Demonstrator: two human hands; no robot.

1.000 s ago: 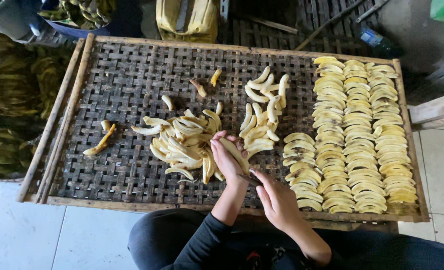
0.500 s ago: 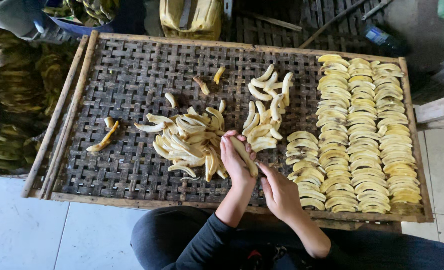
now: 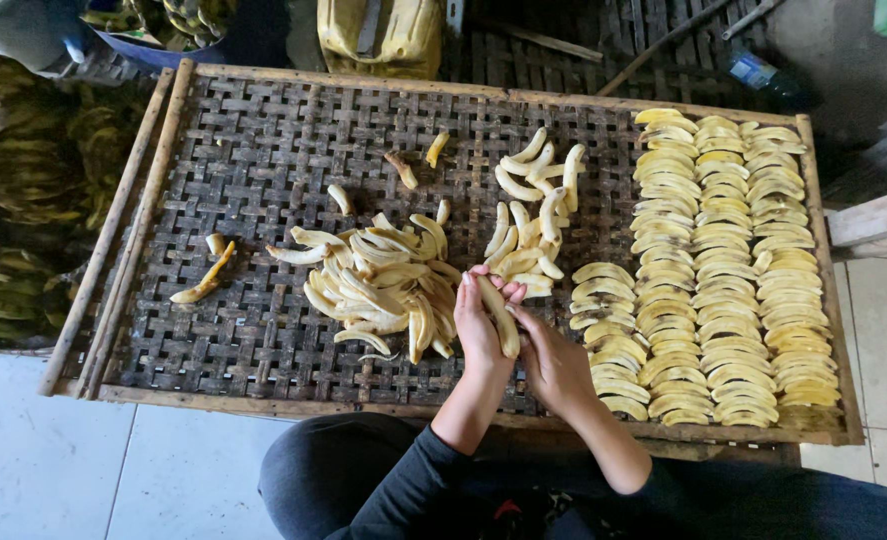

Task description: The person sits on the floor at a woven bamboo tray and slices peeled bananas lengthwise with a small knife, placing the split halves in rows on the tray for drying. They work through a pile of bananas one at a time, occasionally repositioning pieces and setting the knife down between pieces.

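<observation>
Both hands meet over the near edge of the woven tray (image 3: 263, 150), sharing one peeled banana (image 3: 498, 315): the left hand (image 3: 478, 330) wraps it from the side with fingers curled round its length, and the right hand (image 3: 555, 362) closes on its lower end from beside, so the fruit stands nearly upright between them, just above the tray. It seems held that way so both hands can work along it. Just left of the hands lies a loose heap (image 3: 378, 285) of peeled bananas, with a smaller cluster (image 3: 528, 215) behind, apparently unsorted; to the right, neat rows (image 3: 723, 270) of flat curved slices overlap like tiles, likely laid out to dry on the open weave. A few stray pieces (image 3: 203, 280) lie well apart at the left. Whether the right hand also holds a blade is hidden by its fingers. Dark bunches (image 3: 13, 220) at the far left are dim and cut off.
</observation>
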